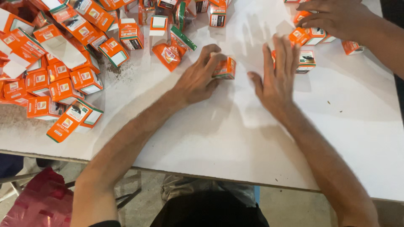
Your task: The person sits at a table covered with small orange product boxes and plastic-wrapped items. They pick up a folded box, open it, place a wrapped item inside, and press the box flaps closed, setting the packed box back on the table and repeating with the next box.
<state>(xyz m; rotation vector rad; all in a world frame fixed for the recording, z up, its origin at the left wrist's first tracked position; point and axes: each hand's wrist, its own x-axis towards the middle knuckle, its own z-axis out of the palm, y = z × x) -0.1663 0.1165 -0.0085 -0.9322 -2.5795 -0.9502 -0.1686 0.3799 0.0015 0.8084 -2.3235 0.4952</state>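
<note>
Cardboard, folded into a small orange box [225, 68], sits on the white table [202, 138] near its middle, grasped by the left hand [198, 80] whose fingers curl over its top. The right hand [277, 77] lies flat and released just beside it, fingers spread toward another orange box [306, 61]. Steadying the box squarely against the tabletop looks wise, since loose cartons [63, 90] crowd the left side and a co-worker's hand [334, 17] works the far corner.

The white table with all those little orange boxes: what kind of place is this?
Probably a small packing workshop. A heap of small orange cardboard cartons covers the white table, the left hand grips one carton, and a co-worker's hand handles others.
</note>
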